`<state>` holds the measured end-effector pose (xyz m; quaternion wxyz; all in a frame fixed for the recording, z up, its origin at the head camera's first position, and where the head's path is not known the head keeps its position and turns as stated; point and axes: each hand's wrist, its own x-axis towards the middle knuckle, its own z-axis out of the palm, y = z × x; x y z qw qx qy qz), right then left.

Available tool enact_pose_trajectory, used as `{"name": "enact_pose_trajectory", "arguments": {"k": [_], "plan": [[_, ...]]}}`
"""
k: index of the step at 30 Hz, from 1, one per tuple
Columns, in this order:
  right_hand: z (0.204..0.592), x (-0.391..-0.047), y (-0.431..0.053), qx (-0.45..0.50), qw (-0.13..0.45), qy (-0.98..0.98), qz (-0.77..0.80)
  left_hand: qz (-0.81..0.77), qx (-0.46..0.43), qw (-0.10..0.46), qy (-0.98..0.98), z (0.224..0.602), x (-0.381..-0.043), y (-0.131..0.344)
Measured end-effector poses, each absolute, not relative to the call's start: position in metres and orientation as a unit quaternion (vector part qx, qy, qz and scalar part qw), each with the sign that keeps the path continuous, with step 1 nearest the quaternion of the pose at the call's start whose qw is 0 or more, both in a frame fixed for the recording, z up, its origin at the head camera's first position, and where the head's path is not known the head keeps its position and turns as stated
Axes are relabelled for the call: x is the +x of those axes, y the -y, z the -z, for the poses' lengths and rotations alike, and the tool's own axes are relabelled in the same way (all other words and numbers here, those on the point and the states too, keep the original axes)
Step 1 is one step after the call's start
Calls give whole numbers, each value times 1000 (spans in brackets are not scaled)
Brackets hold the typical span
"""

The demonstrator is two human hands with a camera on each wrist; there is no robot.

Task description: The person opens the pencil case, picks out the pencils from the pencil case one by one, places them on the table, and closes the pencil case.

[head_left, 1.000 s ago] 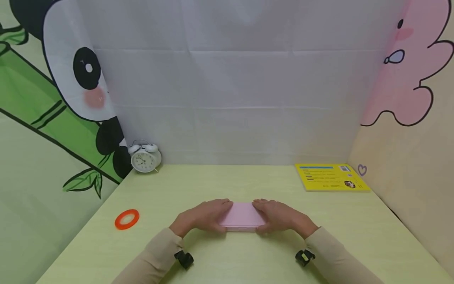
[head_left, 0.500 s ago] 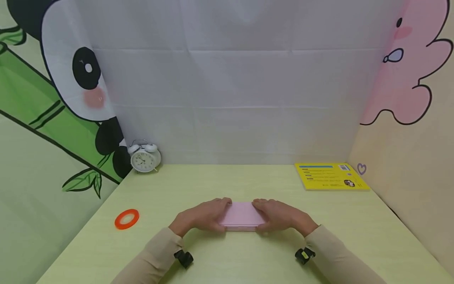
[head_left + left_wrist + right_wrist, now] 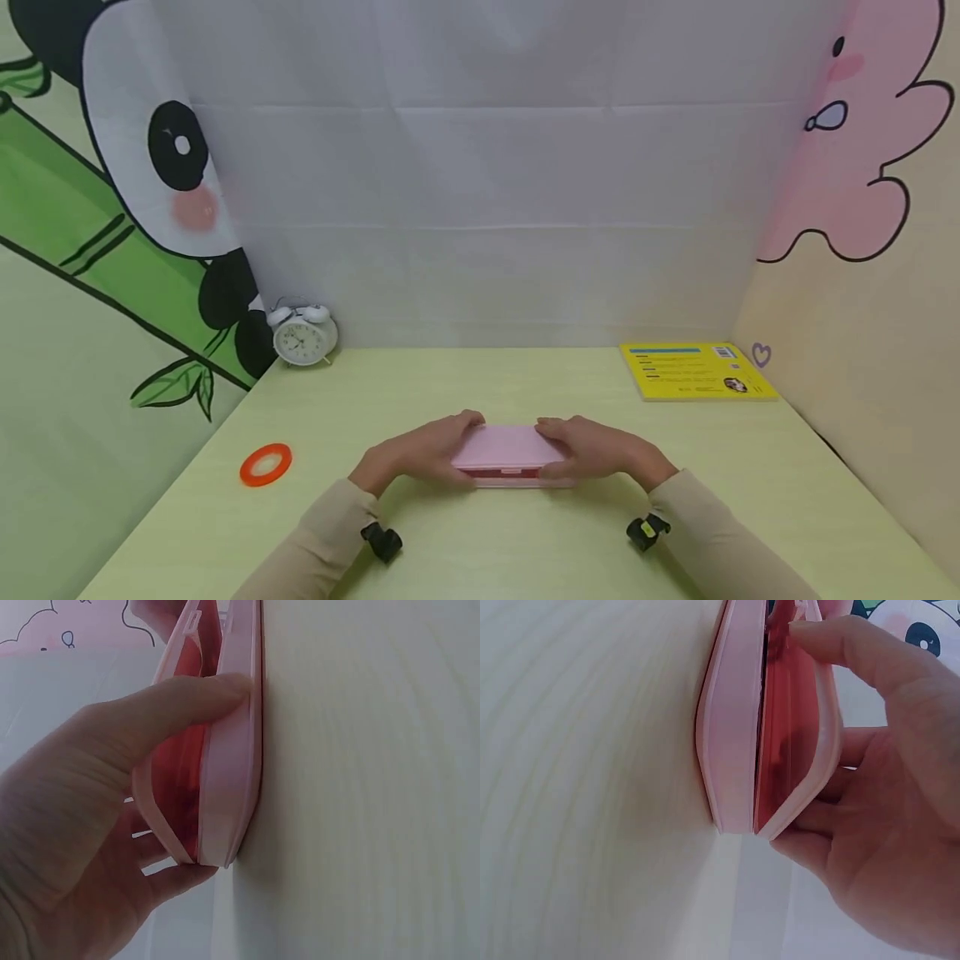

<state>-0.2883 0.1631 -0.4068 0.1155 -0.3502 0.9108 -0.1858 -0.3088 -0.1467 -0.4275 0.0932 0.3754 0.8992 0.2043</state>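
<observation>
A pink hinged case (image 3: 508,446) lies on the table in the middle of the head view, its lid (image 3: 823,742) raised a little along the near side. Through the gap shows a red inside (image 3: 180,769). My left hand (image 3: 429,450) grips the left end; in the left wrist view the thumb presses the base's front wall and the fingers reach round behind. At the other end my right hand (image 3: 603,450) holds the lid, thumb at its front edge and fingers behind it in the right wrist view. What lies inside is mostly hidden.
An orange ring (image 3: 255,476) lies on the table (image 3: 450,550) to the left. A white alarm clock (image 3: 303,335) stands at the back left corner, and a yellow book (image 3: 693,372) lies at the back right. A white cloth (image 3: 480,208) hangs behind.
The case was closed in both earlier frames; its lid now stands slightly up at the near side. Both hands have shifted slightly with it.
</observation>
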Motion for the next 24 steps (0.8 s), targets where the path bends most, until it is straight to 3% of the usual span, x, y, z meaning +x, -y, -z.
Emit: {"name": "enact_pose_trajectory", "arguments": {"k": [12, 24], "plan": [[411, -301, -177, -345, 49, -880, 321, -298, 349, 100, -883, 439, -318, 160], [408, -302, -181, -334, 76, -862, 373, -356, 346, 122, -859, 443, -321, 172]]}}
